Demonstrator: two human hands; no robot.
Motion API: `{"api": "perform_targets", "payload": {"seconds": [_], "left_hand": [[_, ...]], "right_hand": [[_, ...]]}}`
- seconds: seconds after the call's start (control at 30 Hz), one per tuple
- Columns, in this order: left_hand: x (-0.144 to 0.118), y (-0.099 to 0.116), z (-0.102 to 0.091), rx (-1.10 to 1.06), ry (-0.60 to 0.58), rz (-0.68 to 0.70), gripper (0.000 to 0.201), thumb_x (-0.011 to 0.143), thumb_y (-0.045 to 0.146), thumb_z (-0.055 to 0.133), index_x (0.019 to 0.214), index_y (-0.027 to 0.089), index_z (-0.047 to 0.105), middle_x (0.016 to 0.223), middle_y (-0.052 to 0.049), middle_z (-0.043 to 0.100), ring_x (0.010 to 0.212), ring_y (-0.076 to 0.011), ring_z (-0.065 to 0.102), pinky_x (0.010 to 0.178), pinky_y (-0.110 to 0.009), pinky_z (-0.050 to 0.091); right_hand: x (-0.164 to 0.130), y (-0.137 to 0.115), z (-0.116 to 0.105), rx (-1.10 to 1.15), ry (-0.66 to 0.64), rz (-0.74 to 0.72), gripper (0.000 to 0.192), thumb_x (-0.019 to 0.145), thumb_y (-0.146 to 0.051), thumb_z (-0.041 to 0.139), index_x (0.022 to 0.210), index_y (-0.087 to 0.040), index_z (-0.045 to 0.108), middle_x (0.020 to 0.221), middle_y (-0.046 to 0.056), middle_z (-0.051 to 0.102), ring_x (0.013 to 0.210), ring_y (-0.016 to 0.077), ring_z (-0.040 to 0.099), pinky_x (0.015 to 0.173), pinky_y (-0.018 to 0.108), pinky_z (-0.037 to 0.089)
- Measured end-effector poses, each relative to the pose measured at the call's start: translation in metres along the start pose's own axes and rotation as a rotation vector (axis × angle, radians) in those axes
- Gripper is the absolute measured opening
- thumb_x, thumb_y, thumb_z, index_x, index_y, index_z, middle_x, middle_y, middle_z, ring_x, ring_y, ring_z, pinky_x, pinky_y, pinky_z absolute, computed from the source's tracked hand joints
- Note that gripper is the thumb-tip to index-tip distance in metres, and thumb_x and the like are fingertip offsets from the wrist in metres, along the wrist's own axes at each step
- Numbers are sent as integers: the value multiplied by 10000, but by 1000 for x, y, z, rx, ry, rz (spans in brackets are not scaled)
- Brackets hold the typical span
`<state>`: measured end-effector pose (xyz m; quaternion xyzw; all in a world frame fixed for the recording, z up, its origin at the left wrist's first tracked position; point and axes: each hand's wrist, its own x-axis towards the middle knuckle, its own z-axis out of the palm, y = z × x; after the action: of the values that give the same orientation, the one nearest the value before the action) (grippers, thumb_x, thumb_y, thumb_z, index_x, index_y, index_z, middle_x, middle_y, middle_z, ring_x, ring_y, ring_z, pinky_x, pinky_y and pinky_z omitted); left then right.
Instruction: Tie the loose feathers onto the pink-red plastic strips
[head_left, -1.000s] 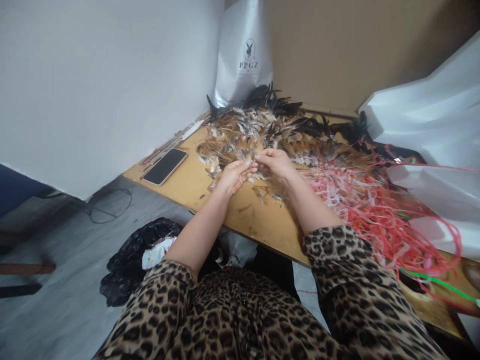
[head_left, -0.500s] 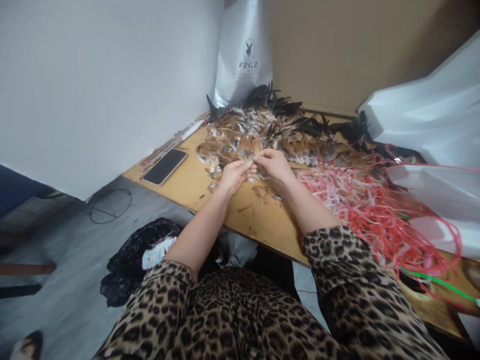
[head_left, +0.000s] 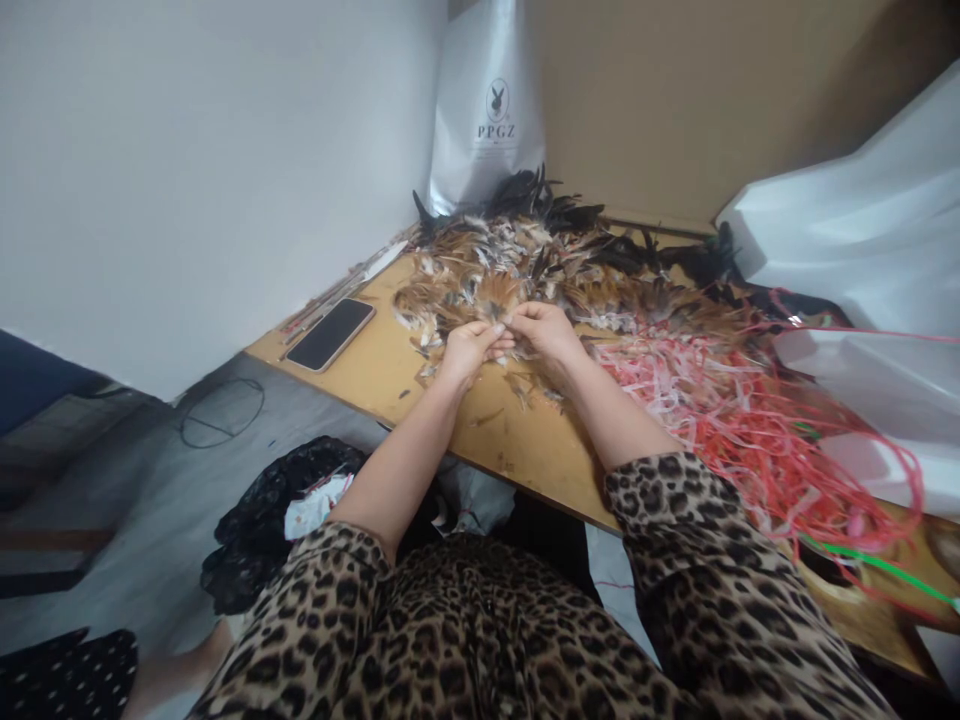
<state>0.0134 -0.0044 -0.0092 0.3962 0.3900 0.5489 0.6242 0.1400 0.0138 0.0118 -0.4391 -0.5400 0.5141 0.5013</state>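
Head view: mottled brown-white feathers (head_left: 491, 275).

Hidden and cut-off items, placed relative to the feather pile (head_left: 525, 265):

- Left hand (head_left: 466, 350) and right hand (head_left: 546, 332), at the pile's near edge: fingertips meet over the feathers; what the grip pinches is too small to tell, as is whether either hand is closed on anything.
- Desk (head_left: 420, 375): surface beneath the pile covered; far-right end cut off by the picture's edge.
- Red and pink strips (head_left: 742, 410), right of the pile: single strands indistinguishable.
- White bag (head_left: 487, 100), behind the pile: top cut off, base hidden by dark feathers.
- White sheet (head_left: 862, 230), far right of the pile: runs out of view.
- Phone (head_left: 331, 333), left of the pile: screen dark.
- Dotted fabric (head_left: 67, 680), far below-left: blurred, cut off.
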Motion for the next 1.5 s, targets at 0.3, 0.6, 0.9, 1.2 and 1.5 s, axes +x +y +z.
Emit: {"api": "perform_targets", "payload": {"seconds": [0.3,0.6,0.9,1.2,1.5], "left_hand": [[-1,-2,3,144,-33,48,261,629,322,689,695,84,607,731,-99,673,569,-117,620,487,-194,455],[-2,-2,2,149,-113,99,282,637,359,672,701,91,619,724,-90,672,546,-95,602,500,-193,458],[1,0,-1,89,-4,110,235,650,319,667,707,96,617,726,-81,671,510,-82,583,465,-181,433],[9,6,-11,-104,264,153,137,717,255,610,735,120,606,741,-48,669,533,-49,575,453,-135,379],[9,3,-10,-81,261,166,144,716,266,610,741,125,596,757,-41,676,517,-42,566,450,-134,378]], "right_hand": [[-1,-9,-11,-134,-118,-38,297,533,-396,707,587,-136,575,510,-32,546,459,65,418,456,204,307],[-3,-7,-16,-65,-116,-57,304,530,-386,730,560,-141,552,493,-48,507,445,53,387,457,204,277],[-2,-4,-5,7,-31,-19,281,541,-381,709,668,-149,613,482,-44,515,428,59,388,436,199,291],[8,6,-25,-687,80,-254,198,657,-303,580,695,-135,676,649,27,636,589,124,525,584,240,388],[-13,2,1,-1159,-65,-482,259,742,-264,519,969,-208,630,891,59,602,779,172,540,649,262,375]]}}
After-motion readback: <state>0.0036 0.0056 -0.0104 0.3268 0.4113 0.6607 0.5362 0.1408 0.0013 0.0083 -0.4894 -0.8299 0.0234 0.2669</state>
